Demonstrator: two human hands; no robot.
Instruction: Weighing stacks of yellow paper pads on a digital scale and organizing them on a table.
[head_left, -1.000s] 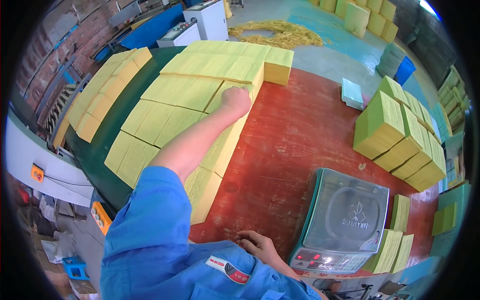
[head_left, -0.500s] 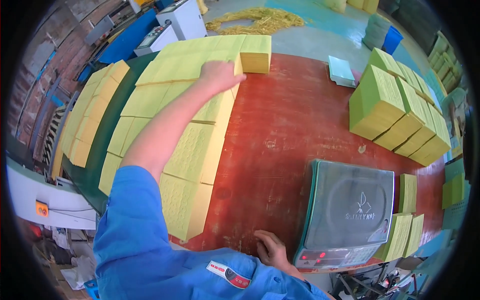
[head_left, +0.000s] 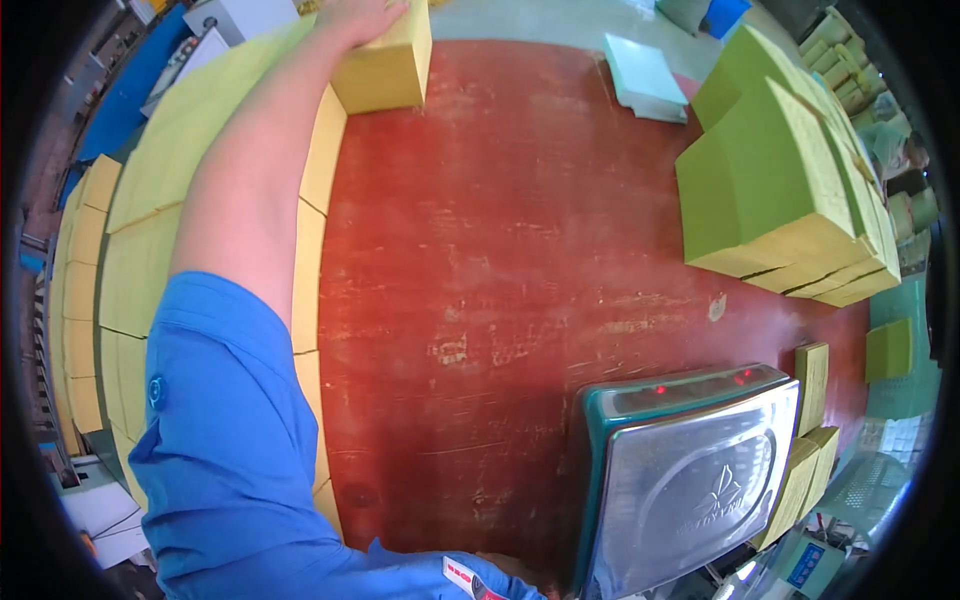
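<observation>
My left arm stretches far across rows of yellow paper stacks [head_left: 165, 95] on the left. At the upper edge of the view, my left hand [head_left: 362, 20] lies over the end stack of yellow paper [head_left: 385, 75], which juts out onto the red tabletop. The fingers look closed on that stack, though the picture's edge cuts off part of the hand. My right hand is low by the front of the table, nearly all covered by my blue shirt; its fingers do not show. Close to it stands a digital scale [head_left: 700, 490] with a shiny metal pan.
More yellow stacks [head_left: 765, 190] stand at the far right of the red table [head_left: 500, 250]. A pale blue pad of sheets [head_left: 645, 78] lies near the far edge. Small yellow pieces [head_left: 812, 390] sit beside the scale. Another yellow row [head_left: 85, 290] runs along the far left.
My view has shifted forward and right. My left hand has moved from beside the jutting end stack onto it. My right hand, seen resting on the table before, is now mostly hidden.
</observation>
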